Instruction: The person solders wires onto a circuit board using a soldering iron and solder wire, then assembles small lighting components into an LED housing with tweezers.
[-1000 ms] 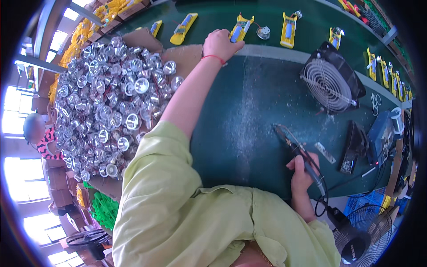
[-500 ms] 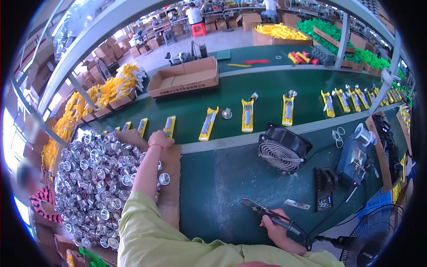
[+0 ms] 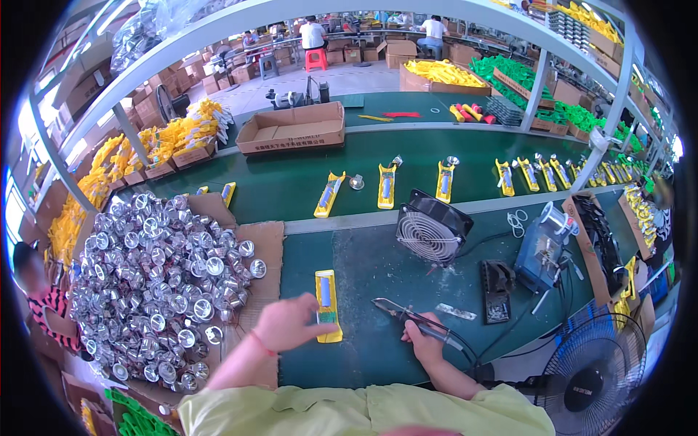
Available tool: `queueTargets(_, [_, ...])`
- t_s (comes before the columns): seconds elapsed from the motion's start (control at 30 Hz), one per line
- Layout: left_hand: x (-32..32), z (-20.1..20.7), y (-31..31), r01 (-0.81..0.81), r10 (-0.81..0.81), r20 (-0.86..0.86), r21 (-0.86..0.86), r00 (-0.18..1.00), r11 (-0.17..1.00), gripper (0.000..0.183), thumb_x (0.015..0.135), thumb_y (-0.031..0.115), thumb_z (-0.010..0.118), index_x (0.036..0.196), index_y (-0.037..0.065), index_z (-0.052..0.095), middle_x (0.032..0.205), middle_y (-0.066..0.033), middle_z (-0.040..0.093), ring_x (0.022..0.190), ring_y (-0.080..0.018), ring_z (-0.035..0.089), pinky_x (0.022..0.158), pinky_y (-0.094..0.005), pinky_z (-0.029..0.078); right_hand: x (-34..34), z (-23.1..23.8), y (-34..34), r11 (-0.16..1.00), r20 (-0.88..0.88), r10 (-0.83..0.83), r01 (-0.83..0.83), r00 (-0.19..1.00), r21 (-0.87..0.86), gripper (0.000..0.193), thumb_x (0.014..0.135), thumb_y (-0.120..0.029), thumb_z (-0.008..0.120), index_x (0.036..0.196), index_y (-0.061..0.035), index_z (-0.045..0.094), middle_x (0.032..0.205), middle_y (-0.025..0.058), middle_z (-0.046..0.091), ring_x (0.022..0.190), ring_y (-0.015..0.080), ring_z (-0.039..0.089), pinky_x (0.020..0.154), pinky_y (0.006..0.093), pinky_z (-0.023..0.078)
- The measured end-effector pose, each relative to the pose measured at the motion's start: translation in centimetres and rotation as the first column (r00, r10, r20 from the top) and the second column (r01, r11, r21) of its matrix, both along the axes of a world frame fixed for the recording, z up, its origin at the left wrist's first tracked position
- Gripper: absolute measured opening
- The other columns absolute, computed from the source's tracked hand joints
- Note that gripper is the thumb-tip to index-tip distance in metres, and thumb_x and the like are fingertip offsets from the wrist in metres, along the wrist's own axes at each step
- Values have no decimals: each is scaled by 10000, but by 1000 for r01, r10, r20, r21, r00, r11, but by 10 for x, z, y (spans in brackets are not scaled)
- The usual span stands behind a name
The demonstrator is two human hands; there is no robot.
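Note:
My left hand (image 3: 289, 324) is at the left edge of a yellow plastic housing (image 3: 329, 337) lying on the green bench. Its thumb and fingers are apart; the thumb reaches over the housing's lower part. Inside the housing sit a bluish-purple cylinder (image 3: 325, 292) and a small green board (image 3: 327, 317). My right hand (image 3: 424, 340) is closed around a soldering iron (image 3: 440, 333), whose tip points up and left toward the housing without touching it. Left of my left hand, silver reflector cups (image 3: 156, 291) with wires form a big heap on cardboard (image 3: 263, 251).
More yellow housings (image 3: 330, 195) lie in a row on the green belt (image 3: 283, 174) beyond. On the bench stand a black fan (image 3: 434, 227), a blue soldering station (image 3: 542, 243) and a black holder (image 3: 496, 291). An open carton (image 3: 291, 129) rests across the belt.
My left hand has come back from the belt toward me, bringing a yellow housing onto the bench. My right hand still holds the soldering iron. The whole view has shifted slightly.

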State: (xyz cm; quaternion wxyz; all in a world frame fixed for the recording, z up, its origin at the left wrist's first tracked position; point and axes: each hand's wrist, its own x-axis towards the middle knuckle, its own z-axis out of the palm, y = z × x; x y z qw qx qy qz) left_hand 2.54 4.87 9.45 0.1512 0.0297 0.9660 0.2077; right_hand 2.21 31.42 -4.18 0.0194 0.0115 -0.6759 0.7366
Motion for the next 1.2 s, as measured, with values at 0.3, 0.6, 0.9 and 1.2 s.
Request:
queueTargets(0.3, [45,179,-74,757,344,-756,632,557,165,471,886,332,367,1201,-3,467,1247,-184,481,1156,-251,470,975,-378,371,5,-7,-2,999,18,-27,28,999,-36,149,809,-79,603,885,9,510,669,93,581,539,129,572,485,223,459])
queueTargets(0.6, [44,157,-76,867,500,-787,482,363,130,454,891,338,367,1209,28,462,1253,-157,464,1170,-231,445,988,-373,345,2,-11,-2,998,-36,-7,5,999,-64,160,803,-75,628,877,13,517,667,82,590,543,118,578,497,227,474])
queueTargets(0.9, [34,149,-79,934,596,-801,260,67,246,437,896,345,368,1216,60,457,1259,-130,447,1184,-210,419,1002,-368,319,9,-8,-3,999,-37,5,-7,999,-36,158,804,-62,622,892,8,511,684,91,593,552,118,577,489,229,464])
queueTargets(1.2, [7,152,-38,951,643,-759,117,-100,287,422,902,351,368,1224,92,451,1265,-103,430,1198,-190,394,1015,-363,293,11,-7,-2,999,0,-29,29,1000,-46,121,799,-20,612,882,10,528,682,88,600,564,120,583,506,230,478])
